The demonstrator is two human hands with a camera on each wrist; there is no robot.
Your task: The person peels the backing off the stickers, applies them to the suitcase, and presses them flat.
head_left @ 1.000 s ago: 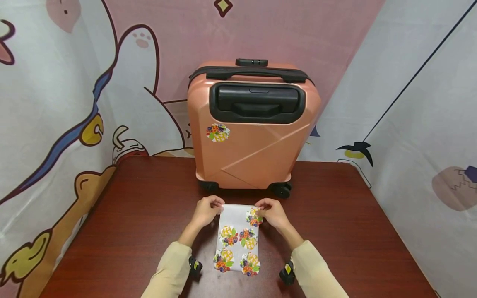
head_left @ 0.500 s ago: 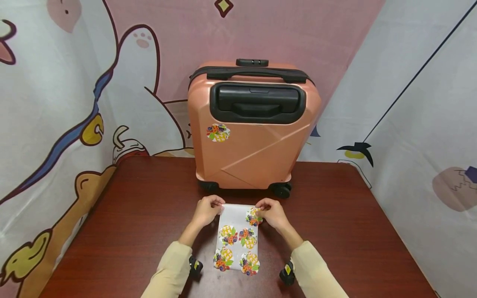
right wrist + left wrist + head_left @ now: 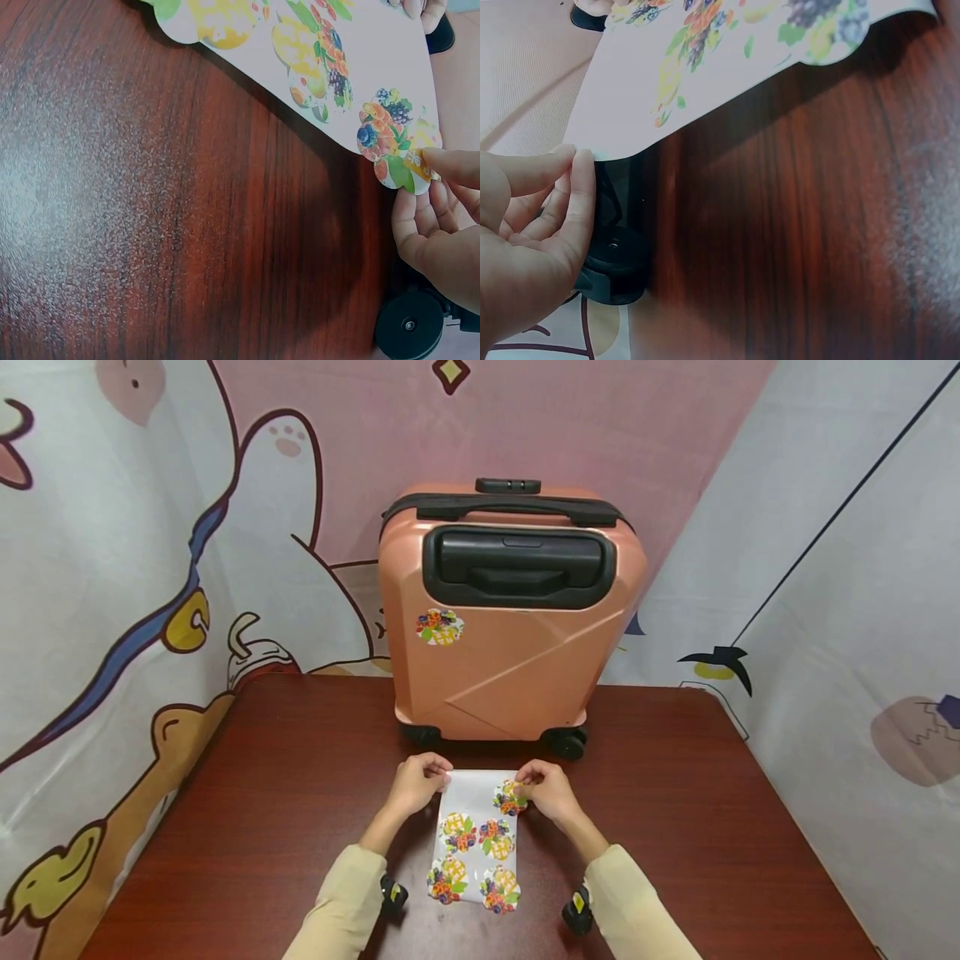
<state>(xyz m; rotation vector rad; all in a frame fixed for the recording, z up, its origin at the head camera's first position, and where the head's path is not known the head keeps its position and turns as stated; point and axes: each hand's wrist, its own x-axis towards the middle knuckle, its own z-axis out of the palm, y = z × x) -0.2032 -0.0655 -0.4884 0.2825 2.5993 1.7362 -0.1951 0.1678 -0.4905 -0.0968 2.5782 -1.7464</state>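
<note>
A white sticker sheet point(image 3: 468, 793) with several colourful fruit stickers hangs between both hands in the head view, its upper left spot bare. My left hand point(image 3: 415, 785) pinches the top left corner between thumb and fingertips; the left wrist view shows this corner held by the left hand point(image 3: 536, 217). My right hand point(image 3: 551, 789) pinches the top right corner, right at a fruit sticker point(image 3: 394, 139), whose edge lies under the thumb in the right wrist view. The lower end of the sheet slopes down toward the person, above the table.
An orange-pink suitcase point(image 3: 502, 668) stands upright at the table's back, just beyond the hands. A round fruit sticker point(image 3: 440, 627) is on its upper left front. Black wheels point(image 3: 567, 742) rest on the reddish-brown table point(image 3: 675, 793). A cartoon-printed cloth point(image 3: 562, 427) hangs behind.
The sheet's lower end has shifted slightly left and up in the head view. Both hands keep their pinch at the top corners, almost still.
</note>
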